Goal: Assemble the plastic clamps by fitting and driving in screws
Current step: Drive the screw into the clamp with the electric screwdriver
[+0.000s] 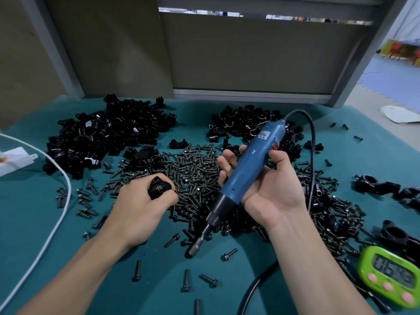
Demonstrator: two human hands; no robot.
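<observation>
My left hand [141, 201] grips a black plastic clamp [159, 187] at the near edge of a big heap of dark screws [195, 169] in the middle of the teal table. In my right hand [268, 185] lies a blue electric screwdriver [245, 164], slanted with its bit [196, 247] pointing down-left, just above the table and apart from the clamp. The fingers curl loosely round the blue body. A black cable [312, 142] runs from the tool's rear end.
Two heaps of black clamp halves lie at the back, left [106, 133] and middle right [245, 123]. Assembled clamps [372, 185] sit at the right. A green timer [393, 276] stands near right, a white cable [63, 201] and a white box [13, 158] at the left. Loose screws dot the front.
</observation>
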